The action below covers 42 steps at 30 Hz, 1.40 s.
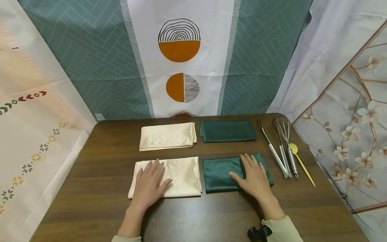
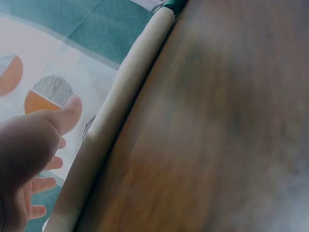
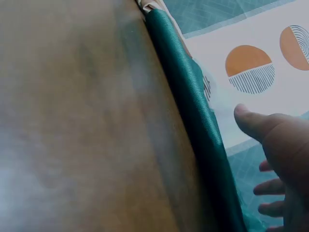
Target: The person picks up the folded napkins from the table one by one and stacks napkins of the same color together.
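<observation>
My left hand [image 1: 150, 185] lies with straight, spread fingers over the left part of a folded cream satin cloth [image 1: 182, 176]. Over the right part of a folded dark green satin cloth [image 1: 222, 174] is my right hand [image 1: 254, 176], its fingers straight and thumb spread out. In the left wrist view the cream cloth's folded edge [image 2: 113, 108] runs beside the left thumb [image 2: 67, 116]. The right wrist view shows the green cloth's rounded fold [image 3: 186, 106] next to the right thumb [image 3: 256, 123]. Neither hand grips anything; whether the palms touch the cloths is unclear.
Behind lie another folded cream cloth [image 1: 167, 136] and another folded green cloth [image 1: 228, 131]. At the table's right are a long white-handled utensil [image 1: 273, 153], two whisks, one with a steel handle [image 1: 291, 161], and a yellow spoon [image 1: 300, 163]. Patterned curtains [image 1: 266, 50] surround the brown table [image 1: 99, 161].
</observation>
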### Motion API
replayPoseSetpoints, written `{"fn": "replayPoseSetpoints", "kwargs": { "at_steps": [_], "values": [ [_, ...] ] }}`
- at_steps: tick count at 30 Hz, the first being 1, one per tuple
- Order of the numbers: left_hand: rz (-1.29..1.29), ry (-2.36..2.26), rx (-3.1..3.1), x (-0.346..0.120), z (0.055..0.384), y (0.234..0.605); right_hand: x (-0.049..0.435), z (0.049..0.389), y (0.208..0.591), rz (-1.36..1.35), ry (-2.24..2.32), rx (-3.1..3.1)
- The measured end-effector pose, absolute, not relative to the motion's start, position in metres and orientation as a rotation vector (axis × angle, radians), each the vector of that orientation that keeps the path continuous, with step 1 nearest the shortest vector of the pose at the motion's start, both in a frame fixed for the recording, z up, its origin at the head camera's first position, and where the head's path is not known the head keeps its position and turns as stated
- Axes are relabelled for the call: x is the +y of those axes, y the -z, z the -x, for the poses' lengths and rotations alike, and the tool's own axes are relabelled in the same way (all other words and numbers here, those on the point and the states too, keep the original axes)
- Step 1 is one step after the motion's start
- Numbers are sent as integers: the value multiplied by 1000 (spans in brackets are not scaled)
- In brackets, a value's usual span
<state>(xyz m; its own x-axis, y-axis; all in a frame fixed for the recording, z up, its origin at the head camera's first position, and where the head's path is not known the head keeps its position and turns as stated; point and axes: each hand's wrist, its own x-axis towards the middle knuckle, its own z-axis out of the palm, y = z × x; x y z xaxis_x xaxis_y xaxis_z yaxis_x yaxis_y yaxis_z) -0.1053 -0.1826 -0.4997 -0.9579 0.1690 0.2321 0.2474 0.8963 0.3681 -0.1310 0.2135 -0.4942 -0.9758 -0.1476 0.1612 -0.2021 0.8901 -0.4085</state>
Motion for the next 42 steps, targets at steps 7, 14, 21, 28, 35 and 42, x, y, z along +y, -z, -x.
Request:
{"fn": "replayPoseSetpoints", "kwargs": {
  "at_steps": [7,14,21,28,35,42],
  "values": [
    [296,587,-2824,-196,115,498,210,145,492,-360,-785,-2786],
    [275,658,-2817,-218,122,497,204,157,498,-403,-895,-2756],
    [263,757,-2848,-235,129,499,193,169,502,-458,-948,-2766],
    [209,827,-2944,-246,136,499,175,180,502,-522,-1061,-2714],
    [164,917,-2987,-261,139,500,152,190,502,-632,-1171,-2696],
    [200,1156,-2929,-278,141,499,127,201,502,-694,-1272,-2709]
  ]
}}
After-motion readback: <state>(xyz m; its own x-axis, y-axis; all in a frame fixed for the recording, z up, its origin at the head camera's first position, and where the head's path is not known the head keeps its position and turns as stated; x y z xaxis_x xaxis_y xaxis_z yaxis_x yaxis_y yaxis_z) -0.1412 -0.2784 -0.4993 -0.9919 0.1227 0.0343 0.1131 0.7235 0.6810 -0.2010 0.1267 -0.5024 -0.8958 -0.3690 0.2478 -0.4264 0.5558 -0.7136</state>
